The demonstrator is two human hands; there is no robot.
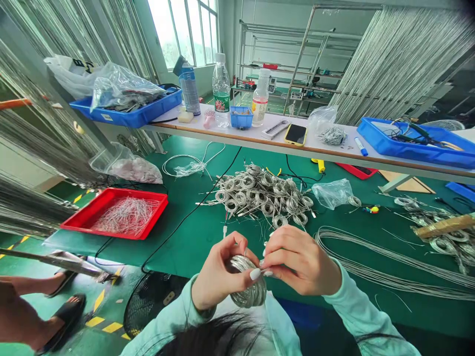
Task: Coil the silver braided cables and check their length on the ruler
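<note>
My left hand is closed round a small coil of silver wire held just above the near edge of the green table. My right hand pinches the wire at the top of the same coil, fingertips meeting my left thumb. Beyond my hands lies a heap of finished wire coils. A long bundle of straight silver wire runs off to the right of my right hand.
A red tray of loose wire pieces sits at the left. On a raised shelf stand bottles, a small blue bin, a phone and blue trays. Another person's sandalled feet and a floor fan are lower left.
</note>
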